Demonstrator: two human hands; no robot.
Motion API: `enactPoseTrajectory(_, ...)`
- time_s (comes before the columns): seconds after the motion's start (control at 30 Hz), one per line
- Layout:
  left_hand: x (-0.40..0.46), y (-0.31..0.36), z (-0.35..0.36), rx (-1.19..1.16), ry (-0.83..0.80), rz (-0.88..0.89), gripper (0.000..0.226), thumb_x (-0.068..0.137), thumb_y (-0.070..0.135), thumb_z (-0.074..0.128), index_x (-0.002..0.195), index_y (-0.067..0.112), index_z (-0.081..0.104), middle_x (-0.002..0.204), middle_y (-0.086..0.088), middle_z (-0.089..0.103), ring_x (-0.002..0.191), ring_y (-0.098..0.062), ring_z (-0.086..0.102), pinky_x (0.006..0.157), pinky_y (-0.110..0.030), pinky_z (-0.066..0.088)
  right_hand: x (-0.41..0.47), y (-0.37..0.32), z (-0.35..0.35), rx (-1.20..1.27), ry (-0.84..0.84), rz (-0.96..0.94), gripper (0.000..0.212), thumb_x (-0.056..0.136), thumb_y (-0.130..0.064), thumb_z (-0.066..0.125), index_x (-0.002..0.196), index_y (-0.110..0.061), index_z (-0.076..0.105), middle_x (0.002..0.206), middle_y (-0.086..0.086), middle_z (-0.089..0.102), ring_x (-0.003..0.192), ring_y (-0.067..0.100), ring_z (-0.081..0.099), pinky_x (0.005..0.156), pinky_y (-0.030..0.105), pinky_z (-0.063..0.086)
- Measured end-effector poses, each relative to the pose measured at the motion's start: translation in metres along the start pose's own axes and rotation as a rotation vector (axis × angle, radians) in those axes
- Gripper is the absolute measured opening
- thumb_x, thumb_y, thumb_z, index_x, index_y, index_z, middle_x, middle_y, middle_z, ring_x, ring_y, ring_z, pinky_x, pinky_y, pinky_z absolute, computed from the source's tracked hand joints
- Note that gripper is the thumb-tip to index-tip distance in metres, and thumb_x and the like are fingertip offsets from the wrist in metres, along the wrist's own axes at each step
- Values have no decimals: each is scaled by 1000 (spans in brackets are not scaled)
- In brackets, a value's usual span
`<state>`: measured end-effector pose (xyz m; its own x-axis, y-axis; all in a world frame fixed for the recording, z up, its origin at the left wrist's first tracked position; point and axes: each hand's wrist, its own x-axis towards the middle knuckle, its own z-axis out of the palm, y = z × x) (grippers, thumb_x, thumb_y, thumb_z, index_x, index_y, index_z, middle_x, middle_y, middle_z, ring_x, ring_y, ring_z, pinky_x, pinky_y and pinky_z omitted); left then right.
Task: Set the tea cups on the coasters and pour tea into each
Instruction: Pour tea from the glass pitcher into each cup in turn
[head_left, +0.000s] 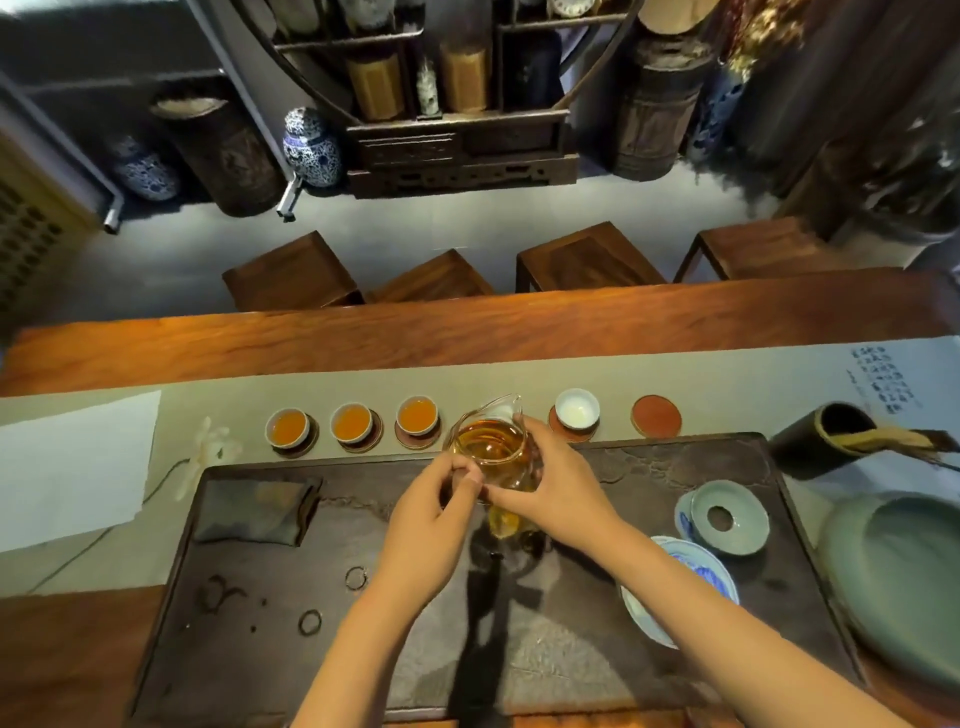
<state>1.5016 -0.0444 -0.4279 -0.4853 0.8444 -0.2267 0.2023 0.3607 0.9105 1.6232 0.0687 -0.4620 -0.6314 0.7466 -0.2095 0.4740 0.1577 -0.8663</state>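
Overhead, both hands hold pitcher (491, 452) at tray's (675, 452) far edge.

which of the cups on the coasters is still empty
The far-right cup, right of the pitcher. Its inside shows pale white, while the three cups to the left hold orange tea. The last coaster has no cup.
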Motion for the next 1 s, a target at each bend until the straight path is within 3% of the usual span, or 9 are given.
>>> enactPoseTrajectory(0.1, -2, 0, 10, 6, 60, -37, 13, 97, 23, 52, 91, 24, 63, 82, 5, 65, 82, -16, 61, 78, -36, 49, 4, 5, -3, 8, -56, -7, 86, 63, -65, 75, 137, -30, 49, 128, -9, 63, 117, 9, 60, 100, 38, 52)
enactPoseTrajectory(0.2, 2, 0, 13, 19, 81, -67, 13, 97, 25, 53, 91, 26, 64, 83, 5, 66, 79, -12, 61, 74, -30, 49, 11, 9, -1, 38, -94, 17, 78, 59, -68, 73, 127, -38, 48, 124, -11, 65, 113, 8, 62, 98, 38, 53)
enactPoseTrajectory(0.33, 13, -3, 10, 18, 86, -90, 15, 98, 24, 52, 90, 27, 64, 79, 8, 65, 73, -8, 58, 68, -25, 46, 22, 16, 6, 90, -131, 80, 94, 62, -58, 77, 142, -28, 37, 125, -7, 65, 113, 11, 64, 99, 39, 53)
enactPoseTrajectory(0.43, 23, -9, 9, 24, 68, -112, 15, 98, 24, 51, 92, 24, 65, 76, 12, 62, 68, -2, 53, 66, -23, 40, 31, 24, 12, 108, -150, 115, 92, 66, -50, 79, 143, -26, 35, 127, -4, 64, 114, 13, 63, 99, 41, 53)
enactPoseTrajectory(0.67, 41, -20, 0, 87, 6, -132, 16, 99, 28, 49, 94, 30, 64, 83, 15, 68, 74, 2, 60, 66, -15, 43, 48, 33, 32, 159, -175, 164, 91, 62, -56, 77, 139, -30, 37, 125, -9, 64, 111, 8, 64, 98, 37, 55)
enactPoseTrajectory(0.87, 56, -23, -8, 139, -8, -122, 17, 99, 28, 49, 91, 34, 63, 84, 20, 68, 77, 2, 62, 65, -8, 44, 59, 42, 47, 214, -152, 195, 84, 69, -45, 83, 139, -34, 37, 122, -11, 65, 108, 6, 66, 96, 36, 56)
enactPoseTrajectory(1.0, 62, -24, -11, 134, -27, -111, 17, 99, 26, 49, 93, 30, 64, 84, 16, 69, 79, -1, 63, 67, -7, 45, 63, 44, 50, 257, -140, 211, 85, 61, -52, 81, 134, -35, 41, 119, -11, 65, 106, 8, 66, 95, 39, 56)
